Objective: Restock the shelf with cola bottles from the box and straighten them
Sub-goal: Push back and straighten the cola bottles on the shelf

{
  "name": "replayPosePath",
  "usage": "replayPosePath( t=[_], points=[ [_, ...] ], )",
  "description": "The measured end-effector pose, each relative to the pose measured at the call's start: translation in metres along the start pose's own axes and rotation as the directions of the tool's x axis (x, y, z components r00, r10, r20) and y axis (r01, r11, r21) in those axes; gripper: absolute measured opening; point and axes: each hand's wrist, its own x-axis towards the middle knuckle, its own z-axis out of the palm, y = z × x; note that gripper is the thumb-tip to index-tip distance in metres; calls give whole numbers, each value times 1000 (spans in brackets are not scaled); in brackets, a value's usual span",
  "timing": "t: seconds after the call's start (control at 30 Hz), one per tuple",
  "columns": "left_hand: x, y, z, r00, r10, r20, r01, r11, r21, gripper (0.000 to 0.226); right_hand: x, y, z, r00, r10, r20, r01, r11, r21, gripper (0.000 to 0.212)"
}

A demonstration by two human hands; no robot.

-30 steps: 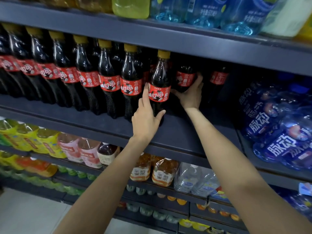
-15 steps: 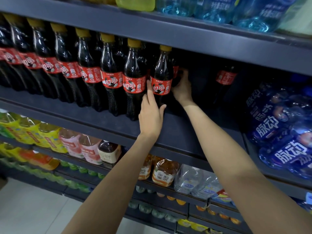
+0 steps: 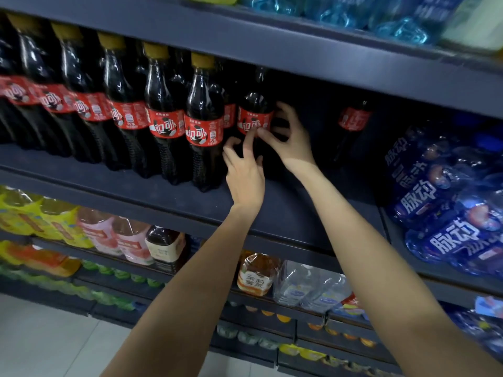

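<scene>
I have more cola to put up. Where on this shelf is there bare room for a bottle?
Free: the dark shelf board between the bottle both hands are on and the lone cola bottle farther right, and the front strip beside the left hand. Crowded: the cola row to the left.

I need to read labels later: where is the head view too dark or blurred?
Head view: deep shadow swallows the bottle at both hands and the rear bottle; motion blur softens the left-hand row; wide-angle lens bends the shelf edge.
</scene>
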Motion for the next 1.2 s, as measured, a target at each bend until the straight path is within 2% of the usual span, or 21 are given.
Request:
replayPosePath(
  t=[0.2, 0.37, 0.43, 0.5, 0.57, 0.63, 0.73, 0.83, 0.9, 0.97, 1.07, 1.13, 1.2],
  points=[
    [-14, 0, -5, 993, -18, 114, 19, 1000, 0, 78, 2, 2, 11, 998, -36, -55, 35, 999, -9, 65],
    [-4, 0, -7, 993, -60, 102, 78, 980, -181, 87, -7, 9, -4, 998, -56, -7, 55, 992, -110, 60],
    [-3, -7, -7, 991, -23, 128, 49, 978, -203, 88, -18, 23, -22, 979, -78, -188, 38, 978, -204, 47],
    [-2, -11, -6, 989, -9, 148, 39, 979, -198, 87, -28, 41, -45, 886, -83, -456, -57, 957, -285, 38],
    [-2, -10, -5, 992, -29, 121, 50, 983, -178, 84, -29, 55, -65, 779, -14, -627, -230, 924, -306, 45],
    [-1, -8, -4, 997, -34, 76, 44, 990, -133, 82, -20, 63, -78, 729, 95, -678, -364, 892, -267, 64],
    [-3, -5, -1, 998, -49, 25, 50, 998, -24, 80, -2, 67, -84, 770, 233, -594, -426, 881, -205, 89],
    [-4, -5, 1, 998, -69, -15, 69, 998, 9, 80, 13, 76, -86, 793, 342, -504, -471, 870, -150, 98],
    [-3, -5, 3, 995, -92, -48, 93, 996, 14, 81, 17, 80, -88, 791, 384, -476, -511, 842, -171, 100],
    [-4, -2, 6, 991, -117, -69, 119, 993, 26, 82, 13, 79, -89, 800, 387, -459, -516, 834, -197, 101],
    [-7, 5, 10, 986, -145, -82, 147, 989, 22, 81, -8, 65, -81, 873, 321, -368, -403, 899, -172, 95],
    [-5, 7, 8, 979, -189, -76, 187, 982, -22, 80, -28, 53, -68, 909, 280, -310, -320, 943, -88, 82],
    [-5, 8, -4, 978, -208, -6, 206, 973, -102, 77, -44, 44, -53, 936, 241, -255, -249, 969, 1, 76]
  ],
)
